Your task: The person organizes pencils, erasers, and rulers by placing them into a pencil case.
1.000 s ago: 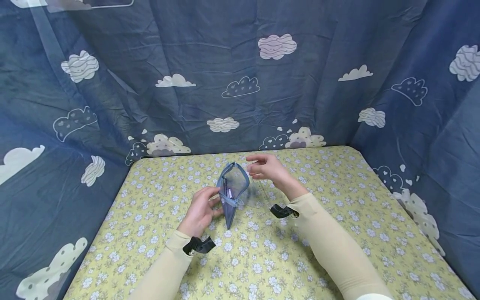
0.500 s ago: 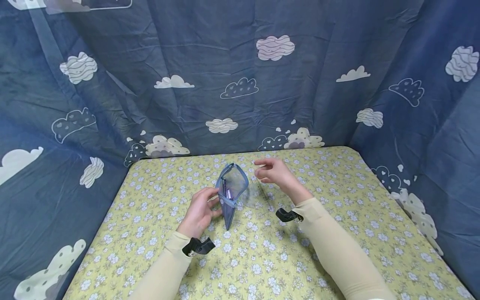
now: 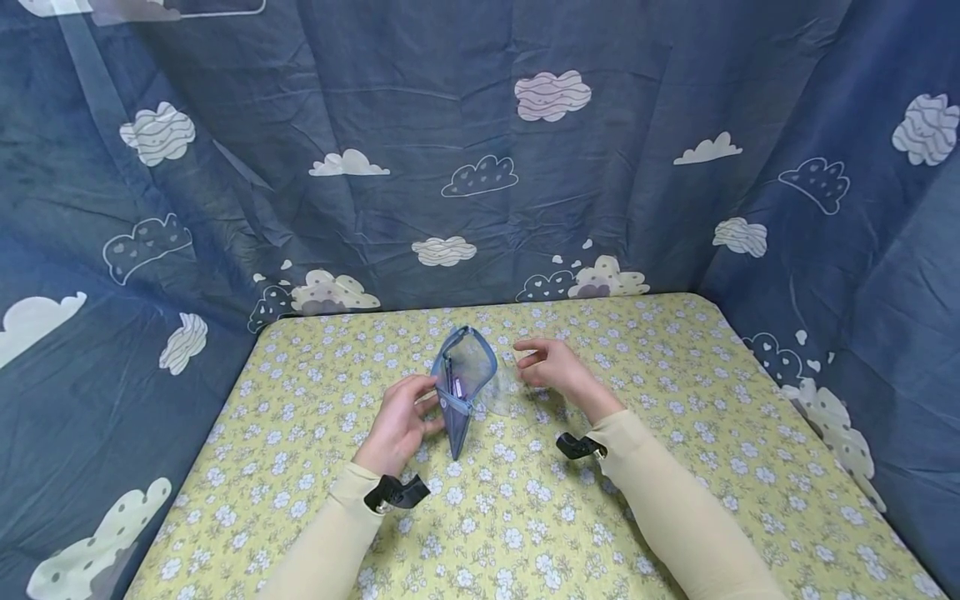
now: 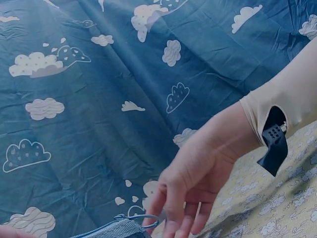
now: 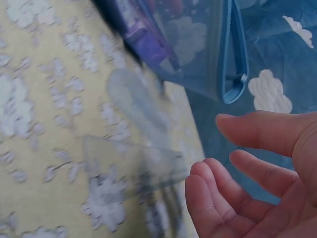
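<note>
A blue see-through zip pencil case [image 3: 459,427] stands on the table with its mouth unzipped and gaping. Purple and dark pen-like items [image 3: 457,387] show inside it; in the right wrist view a purple item [image 5: 148,44] appears through its wall. My left hand [image 3: 396,423] grips the case's left side between thumb and fingers. Just right of the case, my right hand [image 3: 558,368] hovers with loosely bent fingers, holding nothing. Below it lie clear flat plastic pieces, one straight-edged [image 5: 129,166] and one rounded [image 5: 136,101]; their exact kind is blurred.
A yellow flowered cloth [image 3: 495,533] covers the table. Dark blue cloud-print curtains [image 3: 420,125] enclose its back and both sides. Black straps [image 3: 397,493] are worn on both wrists.
My right hand has drawn away from the case's rim, moving right, then lower toward the clear plastic pieces. The left hand and the pencil case have stayed nearly still.
</note>
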Demonstrator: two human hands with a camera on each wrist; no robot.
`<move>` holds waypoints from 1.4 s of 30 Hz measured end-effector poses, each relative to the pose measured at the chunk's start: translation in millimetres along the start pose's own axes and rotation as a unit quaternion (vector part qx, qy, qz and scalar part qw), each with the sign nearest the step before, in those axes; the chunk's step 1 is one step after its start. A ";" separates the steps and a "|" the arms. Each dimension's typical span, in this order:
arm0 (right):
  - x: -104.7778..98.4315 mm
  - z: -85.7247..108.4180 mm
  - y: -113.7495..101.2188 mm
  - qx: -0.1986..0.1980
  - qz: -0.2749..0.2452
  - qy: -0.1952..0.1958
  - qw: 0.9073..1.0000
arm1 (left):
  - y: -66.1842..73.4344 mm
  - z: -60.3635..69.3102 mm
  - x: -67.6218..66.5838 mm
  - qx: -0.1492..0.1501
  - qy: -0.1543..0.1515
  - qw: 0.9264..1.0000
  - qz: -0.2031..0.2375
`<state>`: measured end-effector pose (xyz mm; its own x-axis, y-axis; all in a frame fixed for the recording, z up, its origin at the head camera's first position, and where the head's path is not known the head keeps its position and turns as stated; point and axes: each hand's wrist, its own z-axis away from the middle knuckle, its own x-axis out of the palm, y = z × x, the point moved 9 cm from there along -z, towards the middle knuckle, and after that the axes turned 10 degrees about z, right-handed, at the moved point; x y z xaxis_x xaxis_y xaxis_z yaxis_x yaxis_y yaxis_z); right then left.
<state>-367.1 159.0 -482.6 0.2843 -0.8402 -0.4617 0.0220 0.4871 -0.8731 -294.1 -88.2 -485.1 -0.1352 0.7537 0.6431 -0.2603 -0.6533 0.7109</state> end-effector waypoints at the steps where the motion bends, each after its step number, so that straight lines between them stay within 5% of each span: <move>1: 0.4 0.7 2.7 0.001 -0.002 -0.001 1.000 | -0.5 0.0 -0.1 -0.001 0.000 1.000 0.002; 18: 1.1 0.8 35.7 0.009 -0.022 0.010 1.000 | -0.7 0.5 0.1 0.000 -0.001 1.000 0.002; 32: 10.5 2.3 24.6 -0.052 0.138 0.046 0.988 | -0.2 0.8 0.3 0.002 0.002 1.000 0.002; 42: 9.4 6.1 19.0 -0.016 0.193 0.082 0.978 | -1.5 0.8 3.4 0.012 -0.011 1.000 -0.012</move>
<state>-358.2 161.8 -502.6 0.1070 -0.6229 -0.7750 -0.0870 0.7706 -0.6314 -293.4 -84.7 -483.7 -0.1089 0.7674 0.6319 -0.2394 -0.6372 0.7326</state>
